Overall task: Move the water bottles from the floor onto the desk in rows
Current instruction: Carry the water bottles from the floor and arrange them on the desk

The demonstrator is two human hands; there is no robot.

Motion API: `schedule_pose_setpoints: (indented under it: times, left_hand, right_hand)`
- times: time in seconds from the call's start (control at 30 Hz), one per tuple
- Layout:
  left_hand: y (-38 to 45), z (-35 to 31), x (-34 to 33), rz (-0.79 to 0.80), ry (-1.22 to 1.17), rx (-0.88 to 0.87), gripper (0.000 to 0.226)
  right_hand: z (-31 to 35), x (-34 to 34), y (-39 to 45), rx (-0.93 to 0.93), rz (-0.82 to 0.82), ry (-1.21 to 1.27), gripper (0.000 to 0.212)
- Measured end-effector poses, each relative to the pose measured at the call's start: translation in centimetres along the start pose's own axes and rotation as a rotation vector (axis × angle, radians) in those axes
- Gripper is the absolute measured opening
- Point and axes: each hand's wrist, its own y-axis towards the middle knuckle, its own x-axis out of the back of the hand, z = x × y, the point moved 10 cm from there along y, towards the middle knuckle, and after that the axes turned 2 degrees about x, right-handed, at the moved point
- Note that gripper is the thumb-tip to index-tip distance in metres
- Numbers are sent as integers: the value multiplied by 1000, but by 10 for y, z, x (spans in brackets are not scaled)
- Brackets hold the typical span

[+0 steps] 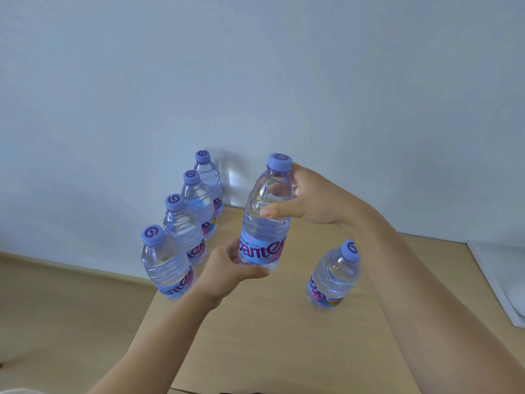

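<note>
Above the light wooden desk (272, 331) I hold a clear water bottle (265, 223) with a blue cap and blue label, upright. My right hand (309, 200) grips its upper part just under the cap. My left hand (230, 271) cups its base with curled fingers. Along the desk's left edge stands a row of several matching bottles (184, 223), running from the front back to the wall. One more bottle (333, 275) stands alone to the right of the held one.
A pale wall (255, 81) rises directly behind the desk. At the desk's right edge lies a white tray-like object (500, 280). Wooden floor (62, 314) shows to the left, below the desk edge.
</note>
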Motion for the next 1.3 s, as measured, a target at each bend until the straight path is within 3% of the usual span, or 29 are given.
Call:
schedule_pose_setpoints:
  times: [0.27,0.47,0.63,0.8,1.0,1.13,1.3]
  left_hand:
    - [9,4,0,-12,-46,-5,50]
    - [16,17,14,-237,-31,20,34]
    - [25,36,25,-403,-19,196,33]
    - [43,60,17,-425,-376,464,74]
    - [59,84,22,-483,-665,507,45]
    - [72,91,19,-456,-866,514,59]
    - [89,99,23,-510,-884,542,50]
  right_hand:
    - [-5,4,17,-6,-22,-64,37]
    - [-12,7,39,-46,-58,-177,45]
    - [-29,7,60,-71,-110,-214,49]
    - [-51,-1,81,-107,-150,-286,47]
    - [-79,-9,106,-157,-149,-315,56]
    - [-98,-11,119,-209,-172,-294,71]
    - [-117,-13,131,-227,-195,-208,64]
